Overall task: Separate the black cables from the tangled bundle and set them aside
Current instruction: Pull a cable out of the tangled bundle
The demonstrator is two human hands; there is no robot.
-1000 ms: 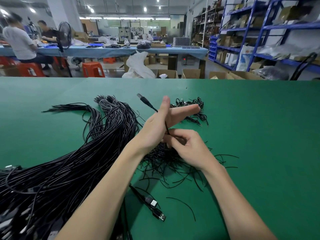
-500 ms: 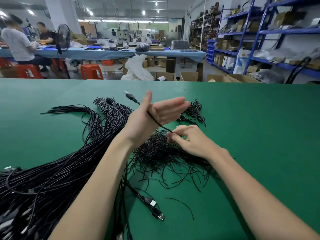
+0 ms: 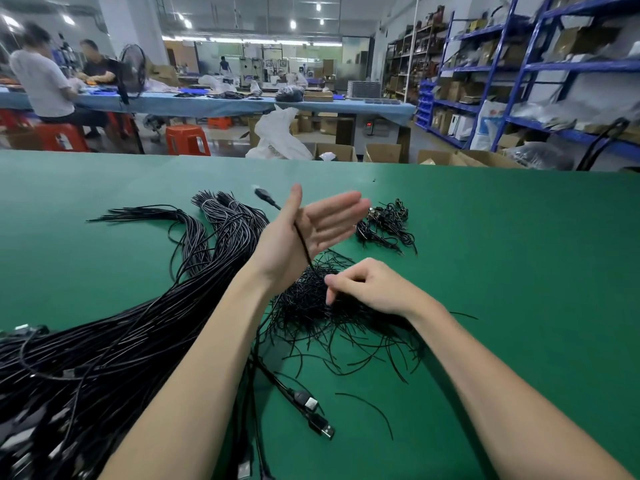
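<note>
My left hand is raised over the green table, palm up and fingers straight. A single black cable lies across that palm by the thumb, its plug end sticking out behind the hand. The cable drops to my right hand, whose curled fingers pinch its lower end at the top of a tangle of short thin black wires. A thick bundle of long black cables fans out on the left.
A small heap of coiled black leads lies behind my hands on the right. USB plugs lie near the front, beside a loose wire. Boxes, blue shelving and seated people are beyond the far edge.
My left hand has turned from edge-on to palm-up, fingers spread flatter. My right hand has dropped from the left palm down onto the wire tangle, drawing the cable longer.
</note>
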